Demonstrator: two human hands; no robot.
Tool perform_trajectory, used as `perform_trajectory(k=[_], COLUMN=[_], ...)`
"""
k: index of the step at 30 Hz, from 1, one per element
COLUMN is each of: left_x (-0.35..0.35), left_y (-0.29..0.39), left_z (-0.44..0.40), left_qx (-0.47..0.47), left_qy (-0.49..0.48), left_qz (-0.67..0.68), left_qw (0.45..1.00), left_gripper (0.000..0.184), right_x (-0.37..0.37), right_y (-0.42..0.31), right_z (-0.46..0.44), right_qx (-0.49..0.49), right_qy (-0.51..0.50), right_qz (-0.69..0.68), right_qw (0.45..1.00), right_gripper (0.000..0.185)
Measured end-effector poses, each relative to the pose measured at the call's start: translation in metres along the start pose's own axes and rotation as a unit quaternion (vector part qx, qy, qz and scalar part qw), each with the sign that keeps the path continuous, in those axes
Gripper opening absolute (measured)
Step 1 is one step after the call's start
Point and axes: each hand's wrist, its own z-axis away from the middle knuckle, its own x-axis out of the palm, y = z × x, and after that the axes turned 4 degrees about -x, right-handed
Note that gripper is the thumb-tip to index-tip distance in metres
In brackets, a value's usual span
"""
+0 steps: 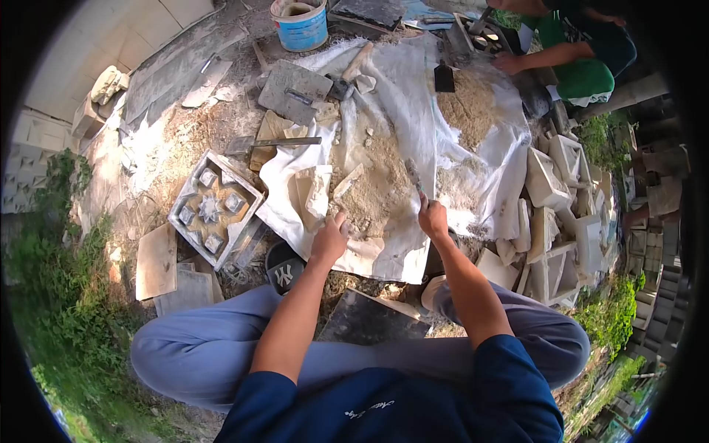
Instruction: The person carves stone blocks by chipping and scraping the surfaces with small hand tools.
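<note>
My right hand [433,217] is closed around the handle of a small trowel [412,173], its blade at the right edge of a pale sandy mix [377,193]. My left hand [330,239] is low at the near left side of the mix. Its fingers point down and are partly hidden, so I cannot tell whether they grip anything. The mix lies on a white sheet [402,88]. Just beyond my left hand stands a whitish block [317,193], with a strip-like pale piece [348,181] next to it.
At left sits a square mold [216,209] with a star pattern. A flat float [295,91], a hammer [347,74] and a blue bucket [303,31] lie farther off. Pale box-like castings [550,177] are piled at right. A co-worker's hand [508,63] is near another sand heap [467,107].
</note>
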Motion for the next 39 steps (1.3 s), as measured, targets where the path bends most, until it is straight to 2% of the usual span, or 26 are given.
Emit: perform_trajectory(k=[2, 3, 6, 10, 11, 16, 18, 20, 22, 24, 26, 30, 32, 34, 35, 36, 39], left_x=[0.004, 0.006, 0.001, 0.001, 0.002, 0.002, 0.005, 0.007, 0.004, 0.002, 0.002, 0.002, 0.001, 0.004, 0.005, 0.006, 0.005], left_y=[-0.001, -0.002, 0.001, 0.001, -0.001, 0.0, -0.002, -0.005, -0.003, -0.002, -0.001, 0.001, 0.001, -0.003, -0.003, -0.002, -0.002], left_z=[-0.002, 0.001, 0.001, 0.004, 0.005, -0.001, 0.001, 0.002, -0.003, -0.002, -0.002, -0.001, -0.002, 0.0, 0.0, -0.001, -0.004], left_qx=[0.007, 0.015, -0.004, -0.033, -0.021, 0.013, -0.006, -0.005, 0.007, 0.009, -0.002, -0.007, -0.001, 0.0, -0.005, -0.006, -0.006], left_qy=[0.016, 0.03, 0.014, 0.0, 0.007, 0.019, 0.018, 0.017, 0.021, 0.014, 0.017, 0.014, 0.016, 0.013, 0.014, 0.016, 0.009], left_qz=[-0.001, -0.005, -0.01, -0.014, -0.005, -0.004, 0.007, 0.01, 0.01, 0.007, 0.004, -0.006, -0.005, -0.002, -0.001, -0.001, 0.008], left_qw=[1.0, 0.999, 1.0, 0.999, 1.0, 1.0, 1.0, 1.0, 1.0, 1.0, 1.0, 1.0, 1.0, 1.0, 1.0, 1.0, 1.0], left_gripper=[0.052, 0.052, 0.052, 0.052, 0.052, 0.051, 0.051, 0.05, 0.05, 0.05, 0.05, 0.052, 0.052, 0.053, 0.053, 0.054, 0.053], right_x=[0.013, 0.015, 0.012, 0.025, 0.027, 0.014, 0.022, 0.028, 0.02, 0.019, 0.022, 0.022, 0.018, 0.025, 0.04, 0.038, 0.026], right_y=[0.005, 0.008, 0.009, 0.003, 0.006, -0.007, -0.006, 0.004, -0.001, -0.006, -0.01, 0.0, -0.004, -0.002, 0.014, 0.011, 0.003], right_z=[0.007, 0.008, -0.001, 0.015, 0.013, 0.013, 0.023, 0.019, 0.013, 0.017, 0.033, 0.023, 0.033, 0.049, 0.046, 0.044, 0.046], right_qx=[-0.03, 0.007, -0.01, -0.006, 0.009, -0.002, -0.013, -0.027, -0.02, -0.013, -0.014, -0.005, -0.005, -0.003, -0.008, 0.017, 0.031], right_qy=[0.085, 0.045, 0.001, 0.075, 0.036, 0.009, 0.072, 0.061, -0.021, -0.012, 0.054, -0.016, -0.02, 0.04, 0.036, -0.019, -0.039], right_qz=[-0.071, -0.051, 0.004, -0.074, -0.04, -0.014, -0.098, -0.067, -0.005, -0.014, -0.084, 0.008, -0.006, -0.073, -0.025, 0.022, 0.007], right_qw=[0.993, 0.998, 1.0, 0.994, 0.999, 1.0, 0.993, 0.996, 1.0, 1.0, 0.995, 1.0, 1.0, 0.997, 0.999, 0.999, 0.999], right_gripper=[0.06, 0.06, 0.061, 0.062, 0.06, 0.056, 0.059, 0.059, 0.058, 0.06, 0.062, 0.06, 0.059, 0.06, 0.06, 0.06, 0.062])
